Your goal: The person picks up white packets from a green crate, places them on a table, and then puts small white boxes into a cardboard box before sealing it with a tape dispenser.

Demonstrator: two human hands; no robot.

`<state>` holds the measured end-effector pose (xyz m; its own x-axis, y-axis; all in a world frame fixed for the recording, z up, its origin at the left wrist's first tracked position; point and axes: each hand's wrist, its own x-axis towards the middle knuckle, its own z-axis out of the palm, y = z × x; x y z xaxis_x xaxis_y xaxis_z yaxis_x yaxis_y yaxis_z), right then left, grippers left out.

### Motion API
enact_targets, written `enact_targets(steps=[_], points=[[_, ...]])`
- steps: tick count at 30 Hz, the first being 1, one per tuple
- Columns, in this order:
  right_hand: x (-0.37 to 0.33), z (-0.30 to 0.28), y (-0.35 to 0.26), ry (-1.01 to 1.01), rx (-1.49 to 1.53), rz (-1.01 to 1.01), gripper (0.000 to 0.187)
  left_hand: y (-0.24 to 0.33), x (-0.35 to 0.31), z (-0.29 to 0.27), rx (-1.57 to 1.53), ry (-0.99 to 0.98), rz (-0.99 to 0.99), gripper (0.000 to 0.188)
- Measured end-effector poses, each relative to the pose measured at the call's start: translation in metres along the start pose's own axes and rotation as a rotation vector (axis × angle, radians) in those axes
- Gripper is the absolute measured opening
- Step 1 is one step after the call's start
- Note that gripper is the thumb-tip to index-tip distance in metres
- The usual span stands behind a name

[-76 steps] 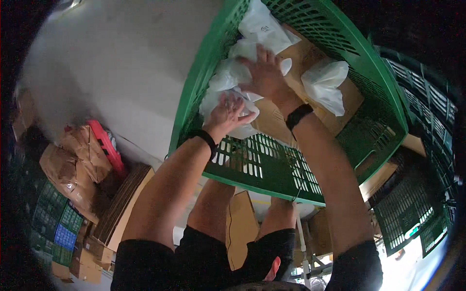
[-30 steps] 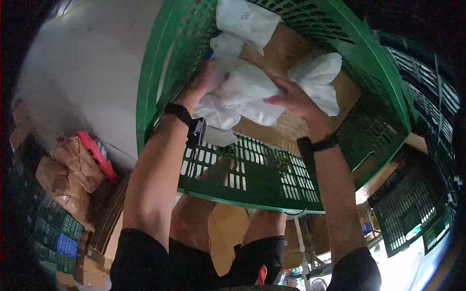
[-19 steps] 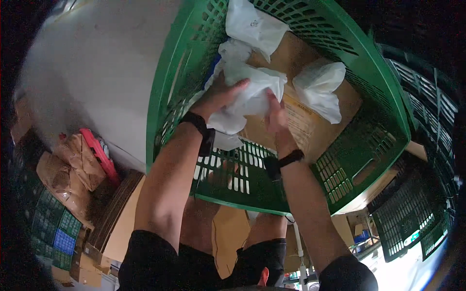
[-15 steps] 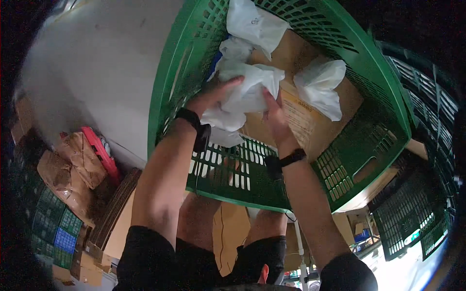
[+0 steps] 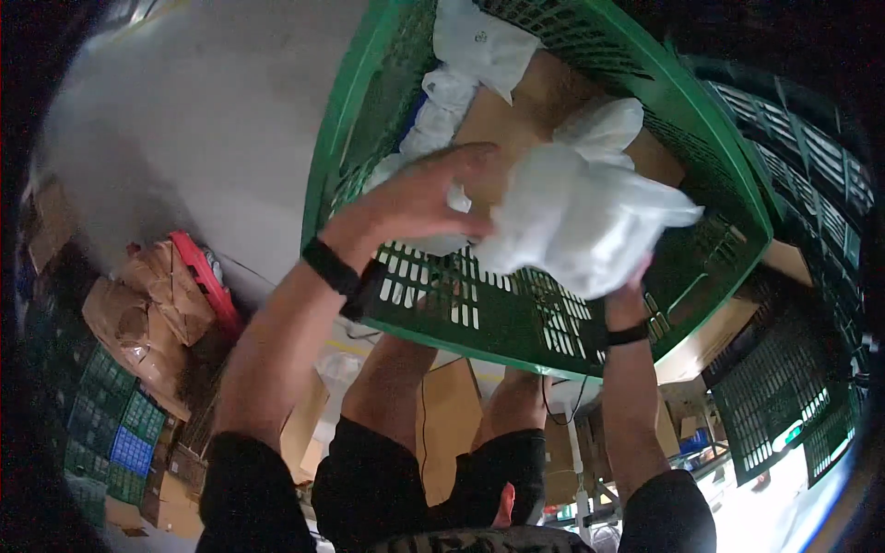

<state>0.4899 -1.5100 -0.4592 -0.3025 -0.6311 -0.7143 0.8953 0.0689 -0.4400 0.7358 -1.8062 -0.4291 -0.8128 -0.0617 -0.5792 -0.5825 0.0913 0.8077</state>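
Observation:
A white plastic-wrapped package [image 5: 581, 217] is raised above the inside of a large green crate [image 5: 396, 327]. Gripping its lower right side is my right hand [image 5: 632, 288], its fingers mostly hidden behind the wrapping. My left hand [image 5: 429, 192], slightly blurred, has thumb and fingers apart, close to the package's left side and apparently not holding it. Beyond the raised package lies another white package [image 5: 604, 127]. More white packages stay along the crate's left wall, including a knotted-looking bag [image 5: 447, 92] and a flat white bag [image 5: 481, 44] at the far end.
Brown cardboard [image 5: 498, 115] lines the crate's bottom. Brown wrapped parcels [image 5: 147, 323] and a red object [image 5: 205, 286] stand at the left on the floor. Dark slatted crates [image 5: 774, 405] are at the right. My legs are just below the crate's near rim, with cardboard between them.
The package between my hands has come up and to the right, now in my right hand. My left hand has parted from it, its fingers spreading.

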Motion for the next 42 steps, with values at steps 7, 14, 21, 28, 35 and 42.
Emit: enact_targets(steps=[7, 14, 21, 28, 35, 42], points=[[-0.095, -0.069, 0.007, 0.238, 0.429, 0.165, 0.075, -0.089, -0.016, 0.066, 1.096, -0.138, -0.134, 0.095], [-0.136, -0.063, 0.012, 0.261, 0.425, 0.234, 0.068, -0.108, 0.003, 0.062, 1.474, 0.155, 0.269, 0.068], [-0.169, -0.051, 0.025, 0.310, 0.397, 0.308, 0.061, -0.095, 0.008, 0.066, 1.309, 0.210, 0.194, 0.075], [-0.187, -0.022, 0.030, 0.301, 0.357, 0.350, 0.054, -0.090, 0.007, 0.046, 1.225, 0.136, 0.165, 0.083], [-0.238, 0.023, 0.007, 0.255, 0.320, 0.300, 0.047, 0.012, -0.020, 0.017, 1.103, 0.168, 0.254, 0.081], [-0.434, 0.080, -0.081, 0.298, 0.379, -0.149, 0.040, 0.209, -0.119, 0.051, 0.447, 0.670, 0.500, 0.096]])
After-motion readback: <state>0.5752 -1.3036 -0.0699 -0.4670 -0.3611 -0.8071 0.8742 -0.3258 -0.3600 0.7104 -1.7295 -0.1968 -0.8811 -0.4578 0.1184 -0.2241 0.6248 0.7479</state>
